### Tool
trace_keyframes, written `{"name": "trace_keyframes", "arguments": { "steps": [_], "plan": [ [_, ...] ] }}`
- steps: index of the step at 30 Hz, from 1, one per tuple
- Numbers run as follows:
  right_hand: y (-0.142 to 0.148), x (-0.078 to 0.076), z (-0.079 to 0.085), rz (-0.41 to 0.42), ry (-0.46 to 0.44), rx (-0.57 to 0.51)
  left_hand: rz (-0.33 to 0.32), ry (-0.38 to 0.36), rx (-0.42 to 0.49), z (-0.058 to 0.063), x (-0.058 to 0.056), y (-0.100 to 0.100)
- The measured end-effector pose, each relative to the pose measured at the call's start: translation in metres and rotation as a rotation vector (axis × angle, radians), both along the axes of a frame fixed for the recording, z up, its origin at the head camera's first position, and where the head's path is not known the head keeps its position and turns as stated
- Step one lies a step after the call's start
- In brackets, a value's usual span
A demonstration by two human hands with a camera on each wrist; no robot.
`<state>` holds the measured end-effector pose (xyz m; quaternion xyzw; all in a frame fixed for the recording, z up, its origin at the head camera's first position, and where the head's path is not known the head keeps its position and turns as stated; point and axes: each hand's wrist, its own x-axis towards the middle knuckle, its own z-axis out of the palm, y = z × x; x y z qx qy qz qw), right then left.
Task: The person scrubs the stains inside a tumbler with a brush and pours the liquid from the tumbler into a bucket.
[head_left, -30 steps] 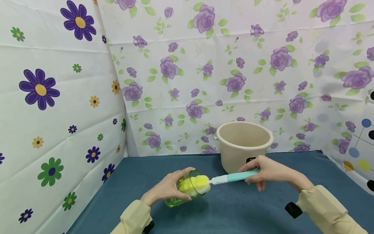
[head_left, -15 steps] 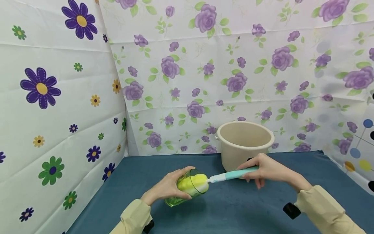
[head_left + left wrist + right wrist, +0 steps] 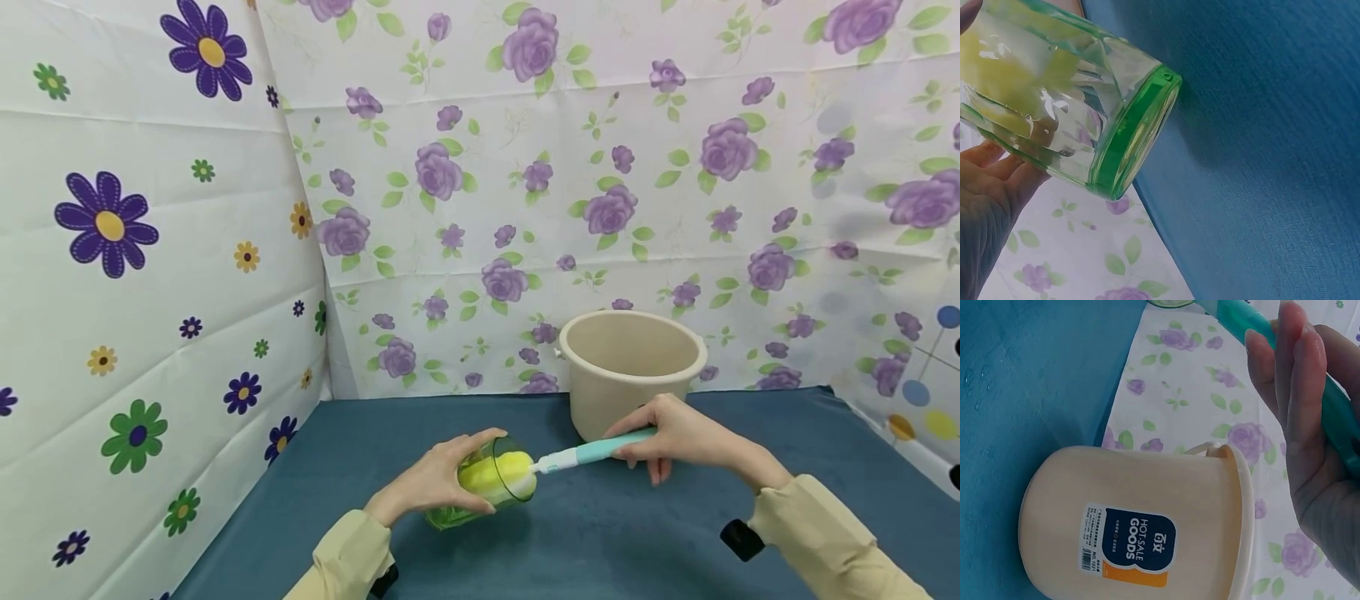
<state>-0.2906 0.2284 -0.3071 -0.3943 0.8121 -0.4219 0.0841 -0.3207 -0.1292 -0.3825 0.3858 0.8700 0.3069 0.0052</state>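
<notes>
- Taking bucket (image 3: 611,400) as landmark; standing at back of counter (image 3: 585,546), with label (image 3: 1127,544) on outer wall.
- Judged step in hand: scrubbing inside of green glass (image 3: 1100,119) with brush (image 3: 557,461); yellow sponge head (image 3: 491,475) mostly inside, pale end close to mouth of glass.
- Seen in front of bucket and off to its left: glass, tilted; mouth aimed upward and toward bucket's side, base lower and farther from bucket; cannot tell whether touching counter at base.
- Gripped from side away from bucket by left hand (image 3: 435,477); thumb and fingers spread wide round glass wall.
- Reaching from glass mouth to just in front of bucket's lower wall: white neck, then teal handle (image 3: 596,451); overlapping bucket in head view, contact uncertain.
- Pinched in front of bucket by right hand (image 3: 678,433); narrow hold on handle between thumb and fingers, with other fingers hanging loose below.
- Noted in right wrist view: small drops (image 3: 968,377) on counter near bucket.
- Judged next move: driving sponge head deeper toward glass base, or twisting along inner wall; calling for firm left-hand hold against push, and handle kept in line with glass; possible slip if wet.
</notes>
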Motion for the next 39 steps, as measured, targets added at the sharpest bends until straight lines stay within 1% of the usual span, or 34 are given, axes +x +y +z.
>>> {"name": "trace_keyframes", "arguments": {
  "steps": [5, 9, 14, 20, 26, 32, 39],
  "plan": [
    [-0.001, 0.001, -0.003, 0.016, -0.008, -0.038, 0.005, -0.007, 0.005, 0.002, 0.001, 0.001],
    [-0.002, 0.001, -0.006, 0.011, -0.007, -0.057, 0.009, -0.008, 0.015, 0.001, 0.002, 0.000],
    [-0.006, -0.001, -0.009, -0.023, -0.003, -0.032, 0.014, -0.010, 0.019, -0.002, 0.002, 0.000],
    [-0.008, -0.002, -0.012, -0.056, -0.035, 0.001, 0.011, -0.011, 0.023, -0.002, 0.001, 0.000],
    [-0.011, -0.001, -0.012, -0.036, -0.034, -0.004, -0.001, 0.007, 0.017, -0.002, 0.001, 0.000],
    [-0.017, -0.002, -0.016, -0.005, -0.027, -0.025, 0.005, 0.011, 0.014, -0.002, 0.001, -0.001],
    [-0.021, -0.003, -0.018, -0.028, -0.002, -0.028, 0.011, 0.002, 0.017, 0.000, 0.001, -0.001]
  ]
}}
